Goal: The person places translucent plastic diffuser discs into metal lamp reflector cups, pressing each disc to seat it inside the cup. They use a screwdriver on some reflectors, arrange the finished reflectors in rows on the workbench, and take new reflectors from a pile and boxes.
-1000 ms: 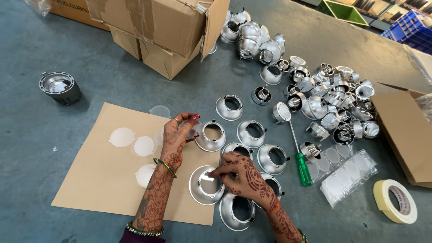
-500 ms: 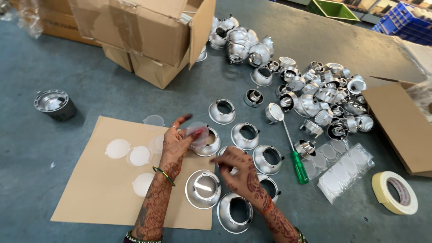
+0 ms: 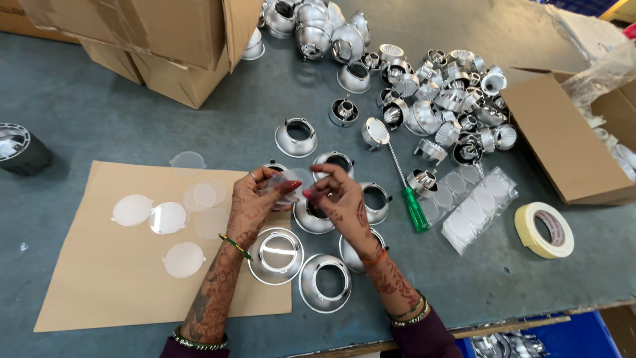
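Observation:
My left hand and my right hand meet above the table, both pinching a thin clear round disc between the fingertips. Below them lie shiny silver reflector rings: one with a disc fitted in it, an empty one, and others half hidden under my hands. On the brown cardboard sheet to the left lie several loose clear discs.
A green-handled screwdriver lies right of my hands, beside a clear packet of discs and a roll of cream tape. A heap of silver reflectors fills the far side. Cardboard boxes stand at far left, an open box at right.
My left hand lifted a clear disc off the ring area and my right hand rose from the ring to join it; both now hold the disc together. The camera view shifted.

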